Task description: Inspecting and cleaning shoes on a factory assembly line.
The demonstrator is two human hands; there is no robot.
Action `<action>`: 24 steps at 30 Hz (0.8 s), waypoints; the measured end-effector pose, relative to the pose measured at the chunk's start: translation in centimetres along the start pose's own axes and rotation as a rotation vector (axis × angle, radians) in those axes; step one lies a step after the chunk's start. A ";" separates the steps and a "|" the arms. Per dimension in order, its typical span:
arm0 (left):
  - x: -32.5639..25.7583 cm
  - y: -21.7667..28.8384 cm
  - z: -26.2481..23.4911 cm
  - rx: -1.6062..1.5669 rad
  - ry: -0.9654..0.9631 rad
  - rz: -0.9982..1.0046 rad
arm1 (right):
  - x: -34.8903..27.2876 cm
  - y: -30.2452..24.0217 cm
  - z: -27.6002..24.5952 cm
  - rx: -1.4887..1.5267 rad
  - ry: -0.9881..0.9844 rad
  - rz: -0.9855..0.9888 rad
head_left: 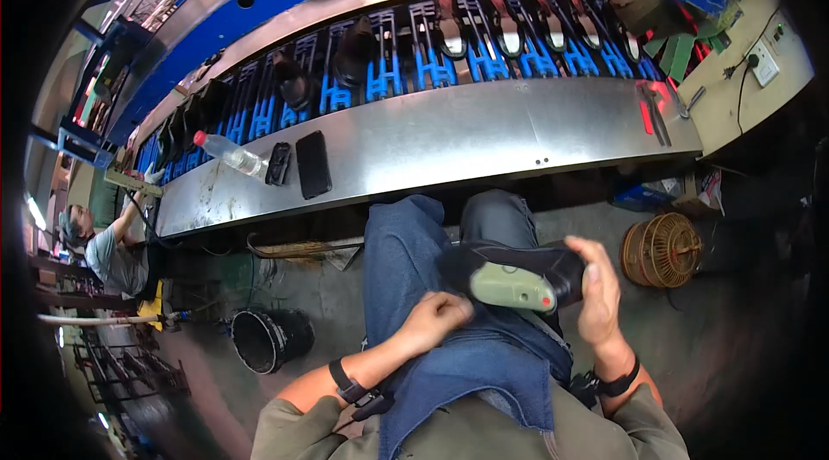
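A black shoe [557, 263] is held sideways over my lap, its sole side turned up toward me. A pale green insole board [505, 287] with a red dot near one end covers part of that underside. My right hand [599, 294] grips the right end of the shoe, with the thumb and fingers around it. My left hand [439, 322] is closed, fingers curled and pressed together, just below the left end of the shoe. Whatever its fingertips hold, if anything, is hidden. Both wrists wear dark straps.
Ahead runs a steel ledge [414, 136] bearing a plastic bottle [231, 155], a black phone [313, 164], another small black device [278, 164] and red-handled pliers [654, 114]. Behind it, shoes [508, 24] stand on blue racks. A bucket [272, 341], a round cage-like fan [663, 250] and a co-worker [117, 253] flank me.
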State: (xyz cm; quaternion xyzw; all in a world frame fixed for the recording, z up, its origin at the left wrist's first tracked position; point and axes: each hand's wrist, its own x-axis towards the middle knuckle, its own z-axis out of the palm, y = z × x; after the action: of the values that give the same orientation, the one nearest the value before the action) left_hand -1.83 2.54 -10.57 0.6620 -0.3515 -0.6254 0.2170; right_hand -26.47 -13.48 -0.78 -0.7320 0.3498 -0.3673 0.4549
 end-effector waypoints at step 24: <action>34.5 19.0 -38.9 0.601 1.091 0.280 | 50.2 25.2 23.6 -0.745 -0.103 -0.148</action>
State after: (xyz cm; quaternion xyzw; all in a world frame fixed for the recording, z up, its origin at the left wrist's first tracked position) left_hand 31.58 -41.30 -15.24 0.8650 -0.4337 -0.0383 0.2493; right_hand 13.65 -54.94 -20.45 -0.8879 0.3822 -0.2097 0.1467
